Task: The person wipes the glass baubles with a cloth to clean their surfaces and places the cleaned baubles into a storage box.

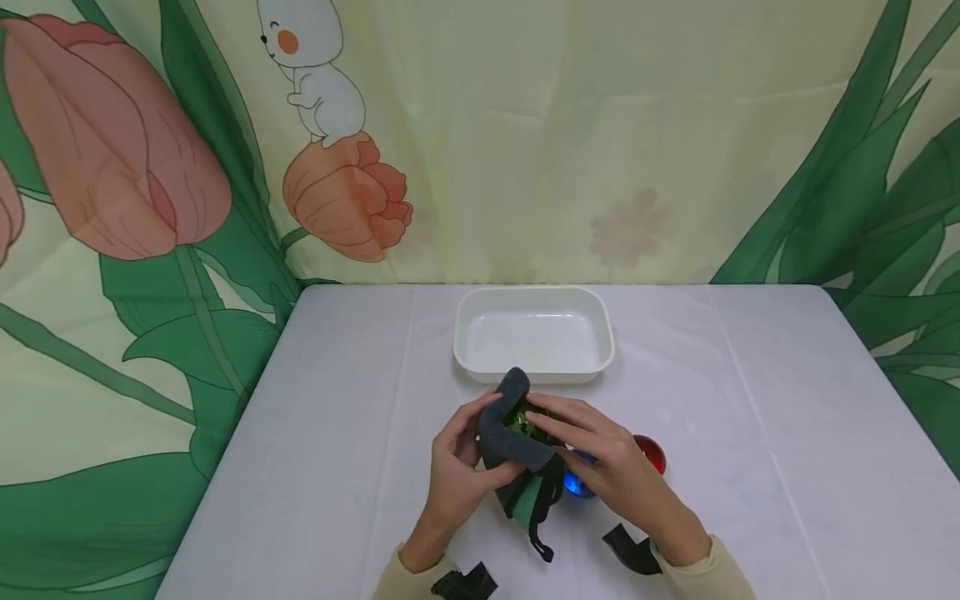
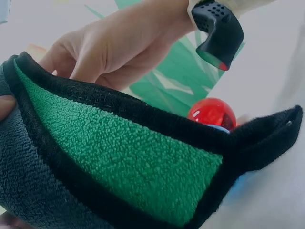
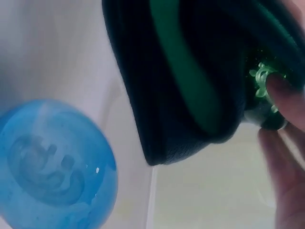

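Note:
A dark grey and green cloth (image 1: 498,421) with black edging and a loop is folded around a glossy green ball (image 1: 517,419) above the table. My left hand (image 1: 459,467) grips the cloth from the left, thumb in front. From the other side, my right hand (image 1: 611,454) holds the ball; the right wrist view shows fingers on the patterned green surface (image 3: 261,81). The cloth hides much of this ball. Just beneath the right hand lies a blue ball (image 1: 579,485), partly covered by it. A red ball (image 1: 651,452) sits behind that hand.
Beyond the hands, a white rectangular tray (image 1: 534,367) stands near the table's back edge. A white cloth covers the table (image 1: 337,433). Behind it hangs a curtain (image 1: 510,167) printed with flowers and leaves. Black curved pieces (image 1: 633,550) are worn at both wrists.

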A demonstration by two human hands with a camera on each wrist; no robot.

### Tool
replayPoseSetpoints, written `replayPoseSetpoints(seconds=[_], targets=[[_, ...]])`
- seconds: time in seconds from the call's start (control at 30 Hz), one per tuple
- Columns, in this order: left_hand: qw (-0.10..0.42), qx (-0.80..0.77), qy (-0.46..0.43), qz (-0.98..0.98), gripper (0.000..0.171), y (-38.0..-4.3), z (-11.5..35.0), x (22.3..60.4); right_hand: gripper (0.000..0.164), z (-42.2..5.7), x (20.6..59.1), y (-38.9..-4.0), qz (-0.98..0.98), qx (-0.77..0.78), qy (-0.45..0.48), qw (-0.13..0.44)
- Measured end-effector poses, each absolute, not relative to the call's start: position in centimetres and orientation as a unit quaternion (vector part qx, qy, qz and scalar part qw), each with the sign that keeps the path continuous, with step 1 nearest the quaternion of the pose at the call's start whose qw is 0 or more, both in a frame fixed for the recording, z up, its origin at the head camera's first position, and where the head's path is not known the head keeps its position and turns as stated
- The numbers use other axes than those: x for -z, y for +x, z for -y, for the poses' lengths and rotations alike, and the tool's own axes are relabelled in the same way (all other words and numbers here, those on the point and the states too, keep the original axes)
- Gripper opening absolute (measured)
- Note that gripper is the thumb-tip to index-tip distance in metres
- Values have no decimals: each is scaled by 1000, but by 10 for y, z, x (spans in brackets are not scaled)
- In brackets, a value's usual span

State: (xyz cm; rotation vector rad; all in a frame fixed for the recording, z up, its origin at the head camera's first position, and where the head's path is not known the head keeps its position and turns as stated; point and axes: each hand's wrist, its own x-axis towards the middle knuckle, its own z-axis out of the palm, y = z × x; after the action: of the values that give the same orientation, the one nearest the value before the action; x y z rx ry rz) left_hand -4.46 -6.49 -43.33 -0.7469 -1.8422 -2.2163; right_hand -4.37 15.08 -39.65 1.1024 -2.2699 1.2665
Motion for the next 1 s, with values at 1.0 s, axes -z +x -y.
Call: replayPoseSetpoints(seconds=[1.0], targets=[[58, 742, -208, 635, 64, -41, 58, 434, 68, -162, 401, -43, 806, -466, 346, 117]])
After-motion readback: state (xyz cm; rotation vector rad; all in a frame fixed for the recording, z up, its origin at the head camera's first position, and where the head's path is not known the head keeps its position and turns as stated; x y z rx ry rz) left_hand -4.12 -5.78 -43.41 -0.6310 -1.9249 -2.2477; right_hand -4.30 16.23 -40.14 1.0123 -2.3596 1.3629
